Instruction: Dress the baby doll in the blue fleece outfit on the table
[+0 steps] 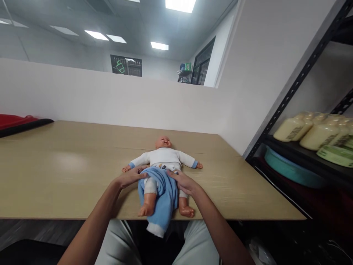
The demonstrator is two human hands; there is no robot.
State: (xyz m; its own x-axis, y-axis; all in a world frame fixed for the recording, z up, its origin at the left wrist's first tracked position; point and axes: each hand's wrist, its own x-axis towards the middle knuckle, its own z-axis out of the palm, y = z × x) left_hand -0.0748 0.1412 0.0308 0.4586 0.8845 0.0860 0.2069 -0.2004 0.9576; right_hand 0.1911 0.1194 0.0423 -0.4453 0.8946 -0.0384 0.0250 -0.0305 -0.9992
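A baby doll [164, 156] lies on its back on the table, head away from me, arms spread. It wears a white top with blue cuffs. Blue trousers [162, 206] are bunched around its hips and thighs, and one leg with a white cuff hangs over the table's front edge. Both of the doll's feet are bare. My left hand [132, 177] grips the trousers' bunched cloth at the left side of the hips, fingers partly hidden. My right hand [184, 181] is closed on the same cloth at the right side.
The wooden table [82, 184] meets a white half wall with a window. Far left lies a red item with a black edge [24, 125]. At right, a black shelf holds several cream bottles [321, 134], a green pack [336, 155] and a teal basin [292, 169].
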